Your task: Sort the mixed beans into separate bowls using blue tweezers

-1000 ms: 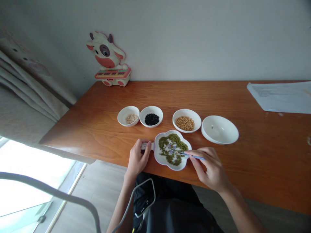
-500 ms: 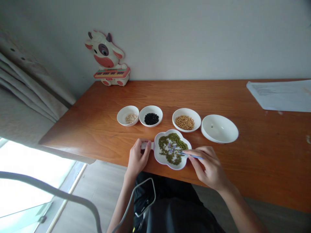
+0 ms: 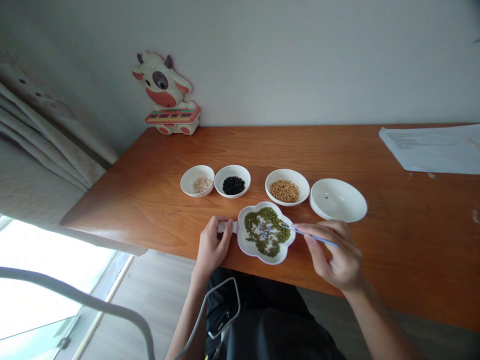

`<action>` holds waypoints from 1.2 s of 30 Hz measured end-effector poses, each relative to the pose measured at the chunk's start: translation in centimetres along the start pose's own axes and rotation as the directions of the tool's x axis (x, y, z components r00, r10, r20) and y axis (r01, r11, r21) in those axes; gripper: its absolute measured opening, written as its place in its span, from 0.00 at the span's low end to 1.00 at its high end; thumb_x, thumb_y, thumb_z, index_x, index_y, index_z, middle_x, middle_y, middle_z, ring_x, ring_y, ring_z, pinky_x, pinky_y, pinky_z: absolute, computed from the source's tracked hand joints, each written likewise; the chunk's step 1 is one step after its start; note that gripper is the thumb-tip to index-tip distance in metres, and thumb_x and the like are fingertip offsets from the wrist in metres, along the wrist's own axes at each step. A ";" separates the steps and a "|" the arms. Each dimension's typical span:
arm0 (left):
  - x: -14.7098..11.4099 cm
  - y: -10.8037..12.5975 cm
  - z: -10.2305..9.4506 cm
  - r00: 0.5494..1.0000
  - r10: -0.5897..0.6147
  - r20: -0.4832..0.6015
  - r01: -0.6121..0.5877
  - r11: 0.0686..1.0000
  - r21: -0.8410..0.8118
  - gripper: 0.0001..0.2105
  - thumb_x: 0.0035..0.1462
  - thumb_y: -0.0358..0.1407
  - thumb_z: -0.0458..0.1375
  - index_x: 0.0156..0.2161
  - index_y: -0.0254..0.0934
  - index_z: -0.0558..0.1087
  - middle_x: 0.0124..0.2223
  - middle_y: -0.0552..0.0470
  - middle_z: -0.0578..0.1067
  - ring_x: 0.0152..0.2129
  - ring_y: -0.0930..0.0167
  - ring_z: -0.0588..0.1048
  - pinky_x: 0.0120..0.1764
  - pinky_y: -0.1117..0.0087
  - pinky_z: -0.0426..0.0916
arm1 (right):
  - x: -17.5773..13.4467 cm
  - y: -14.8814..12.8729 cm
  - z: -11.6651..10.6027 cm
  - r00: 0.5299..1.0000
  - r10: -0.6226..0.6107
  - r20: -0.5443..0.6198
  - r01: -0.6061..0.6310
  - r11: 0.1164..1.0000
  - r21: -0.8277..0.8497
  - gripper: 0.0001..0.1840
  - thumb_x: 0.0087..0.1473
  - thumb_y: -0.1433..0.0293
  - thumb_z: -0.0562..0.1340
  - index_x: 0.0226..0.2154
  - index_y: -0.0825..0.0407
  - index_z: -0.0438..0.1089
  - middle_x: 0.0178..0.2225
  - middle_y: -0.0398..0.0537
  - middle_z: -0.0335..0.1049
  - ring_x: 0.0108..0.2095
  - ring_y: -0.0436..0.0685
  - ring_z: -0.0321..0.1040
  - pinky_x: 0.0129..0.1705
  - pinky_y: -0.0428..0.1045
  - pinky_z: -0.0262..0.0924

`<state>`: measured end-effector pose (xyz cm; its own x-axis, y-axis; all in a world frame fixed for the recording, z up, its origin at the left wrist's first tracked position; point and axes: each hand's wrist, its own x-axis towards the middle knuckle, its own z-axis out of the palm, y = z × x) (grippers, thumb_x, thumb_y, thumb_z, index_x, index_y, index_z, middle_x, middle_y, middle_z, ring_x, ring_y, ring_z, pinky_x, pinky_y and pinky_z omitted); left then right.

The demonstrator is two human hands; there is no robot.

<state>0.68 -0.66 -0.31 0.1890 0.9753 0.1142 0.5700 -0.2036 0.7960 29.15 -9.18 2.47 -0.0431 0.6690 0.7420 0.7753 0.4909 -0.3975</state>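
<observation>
Head view: what do the hands hold, and where?

The right hand [image 3: 339, 257] has its fingers pinched together on slim blue tweezers [image 3: 324, 240]. The left hand [image 3: 212, 245] grips the short handle of a white, flower-shaped dish [image 3: 242, 236], which rests on the worktop [image 3: 240, 142] near its front edge.

Where are the tweezer tips from those fingers?

To their left and slightly farther from the person, over the dish's right side, among or just above small green beans [image 3: 268, 214]. A pale speck shows at the tips; whether it is clamped, I cannot tell.

And which way does each thing point?

The tweezers' long axis slants gently, tips far left, back end near right. The dish's handle points left, its long axis running side to side.

Which bowl is closest?

For the right hand, the rightmost white bowl [image 3: 339, 197], directly beyond its knuckles; the bowl of tan beans [image 3: 287, 174] sits just behind the dish.
</observation>
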 end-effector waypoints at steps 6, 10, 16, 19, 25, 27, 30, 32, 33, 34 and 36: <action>0.0 0.1 0.0 1.000 -0.002 -0.005 0.003 1.000 0.004 0.12 0.70 0.45 0.55 0.42 0.39 0.73 0.36 0.51 0.79 0.33 0.67 0.78 0.39 0.69 0.69 | 2.9 0.6 -0.5 0.970 0.024 -0.241 -0.060 0.988 -0.145 0.25 0.60 0.79 0.62 0.56 0.41 0.72 0.41 0.46 0.82 0.38 0.59 0.73 0.41 0.56 0.70; -0.1 0.2 0.0 1.000 0.002 -0.006 -0.002 1.000 0.005 0.12 0.70 0.45 0.55 0.42 0.39 0.72 0.36 0.51 0.79 0.33 0.68 0.77 0.39 0.69 0.68 | 3.9 1.3 -0.4 0.980 0.130 -0.149 -0.157 0.969 -0.189 0.17 0.63 0.75 0.62 0.52 0.46 0.74 0.43 0.50 0.81 0.43 0.60 0.76 0.47 0.57 0.70; 0.0 0.4 0.0 1.000 0.016 0.001 -0.016 1.000 -0.006 0.12 0.71 0.45 0.54 0.41 0.39 0.72 0.36 0.50 0.79 0.33 0.67 0.77 0.39 0.68 0.69 | 3.1 2.5 -1.6 0.990 0.128 -0.064 -0.135 0.981 -0.139 0.18 0.63 0.76 0.62 0.53 0.47 0.73 0.46 0.49 0.81 0.45 0.58 0.76 0.50 0.55 0.70; 0.0 0.5 0.0 1.000 0.018 -0.004 -0.018 1.000 -0.006 0.12 0.71 0.45 0.54 0.41 0.39 0.72 0.36 0.50 0.79 0.32 0.67 0.77 0.39 0.68 0.69 | 4.0 3.2 -2.5 0.998 0.065 0.014 -0.063 0.991 -0.119 0.17 0.63 0.75 0.63 0.52 0.46 0.74 0.45 0.48 0.81 0.44 0.58 0.76 0.50 0.54 0.69; -0.2 0.7 0.0 0.999 0.030 -0.025 -0.030 1.000 0.003 0.12 0.71 0.44 0.53 0.41 0.39 0.72 0.37 0.49 0.80 0.32 0.68 0.78 0.38 0.69 0.70 | 10.6 4.4 -4.6 0.966 -0.080 0.245 0.116 0.984 -0.134 0.11 0.66 0.65 0.61 0.48 0.44 0.76 0.43 0.45 0.82 0.39 0.59 0.77 0.42 0.56 0.67; -0.3 0.8 0.0 0.999 0.035 -0.031 -0.035 0.999 0.007 0.12 0.71 0.44 0.53 0.41 0.39 0.72 0.37 0.49 0.80 0.33 0.67 0.79 0.38 0.69 0.70 | 13.1 4.7 -5.1 0.948 -0.087 0.307 0.134 0.982 -0.133 0.13 0.67 0.61 0.59 0.45 0.44 0.78 0.39 0.45 0.83 0.37 0.60 0.78 0.41 0.57 0.68; -0.3 1.0 0.1 0.998 0.039 -0.048 -0.038 0.999 0.010 0.12 0.71 0.44 0.54 0.41 0.39 0.72 0.37 0.49 0.80 0.33 0.67 0.79 0.38 0.68 0.71 | 15.7 5.3 -5.2 0.916 -0.063 0.397 0.123 0.984 -0.127 0.15 0.67 0.57 0.59 0.43 0.42 0.80 0.39 0.43 0.83 0.36 0.61 0.79 0.37 0.56 0.70; -0.4 1.2 0.1 0.997 0.039 -0.060 -0.038 0.999 0.012 0.12 0.71 0.44 0.54 0.41 0.39 0.73 0.37 0.49 0.81 0.33 0.67 0.79 0.37 0.68 0.71 | 16.3 6.0 -4.8 0.909 -0.038 0.414 0.091 0.990 -0.110 0.14 0.65 0.56 0.60 0.41 0.41 0.81 0.38 0.43 0.84 0.34 0.60 0.80 0.33 0.55 0.70; -0.4 1.2 0.1 0.997 0.039 -0.063 -0.038 0.999 0.013 0.12 0.71 0.44 0.54 0.41 0.39 0.73 0.37 0.49 0.81 0.33 0.67 0.79 0.37 0.68 0.71 | 16.4 6.5 -4.4 0.910 -0.029 0.415 0.075 0.992 -0.097 0.13 0.64 0.56 0.61 0.39 0.41 0.81 0.36 0.43 0.84 0.33 0.60 0.80 0.31 0.55 0.70; -0.4 1.3 0.0 0.997 0.039 -0.066 -0.038 0.999 0.015 0.12 0.71 0.44 0.54 0.41 0.39 0.73 0.37 0.49 0.81 0.33 0.67 0.80 0.37 0.68 0.71 | 16.4 6.9 -4.0 0.907 -0.017 0.421 0.059 0.994 -0.087 0.13 0.63 0.56 0.62 0.37 0.42 0.82 0.35 0.43 0.84 0.31 0.60 0.80 0.29 0.54 0.70; -0.4 1.4 0.0 0.997 0.041 -0.069 -0.040 0.999 0.021 0.12 0.71 0.44 0.54 0.41 0.39 0.74 0.38 0.49 0.81 0.34 0.67 0.80 0.38 0.69 0.72 | 16.0 7.9 -3.0 0.874 0.010 0.485 0.025 0.997 -0.067 0.12 0.62 0.57 0.64 0.34 0.43 0.81 0.32 0.44 0.83 0.27 0.59 0.78 0.25 0.53 0.67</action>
<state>1.39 -1.35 0.71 0.1570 0.9697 0.1873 0.5789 -0.2441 0.7780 36.46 3.71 12.89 -0.3355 0.8607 0.3829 0.8142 0.4694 -0.3417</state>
